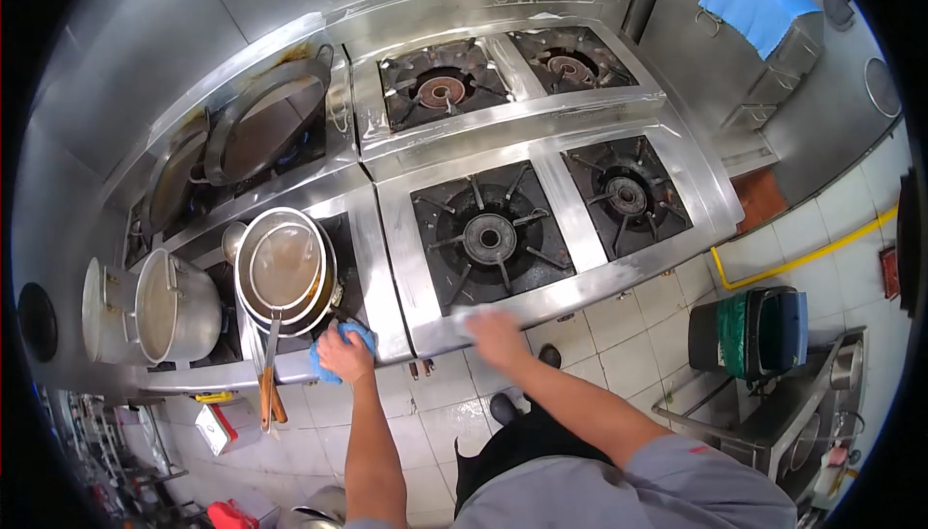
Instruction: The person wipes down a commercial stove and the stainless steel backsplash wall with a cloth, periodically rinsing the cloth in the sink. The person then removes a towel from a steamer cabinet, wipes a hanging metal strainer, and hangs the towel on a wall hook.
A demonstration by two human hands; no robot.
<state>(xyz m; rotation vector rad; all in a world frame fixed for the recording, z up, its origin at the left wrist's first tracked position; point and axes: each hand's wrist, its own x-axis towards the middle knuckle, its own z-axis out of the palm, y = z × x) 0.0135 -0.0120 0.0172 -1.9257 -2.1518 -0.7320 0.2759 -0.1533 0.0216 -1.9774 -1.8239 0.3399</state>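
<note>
Bunched under my left hand (346, 353) is a blue cloth (327, 367), pressed on the front edge of the steel stove, just right of a pot (329, 299) that holds a round strainer (287, 260). My right hand (493, 336) is blurred by motion over the stove's front rim (430, 336), below the front middle burner (489, 237). A pale, smeared patch shows at its fingers, and I cannot make out what it is. The fingers of my right hand are too blurred to read.
Two large pots (176, 307) stand at the left. Wide pans (266, 128) rest on the back left burners. Wooden handles (274, 403) jut over the front edge. A bin (739, 336) and a yellow pipe (812, 257) are at the right.
</note>
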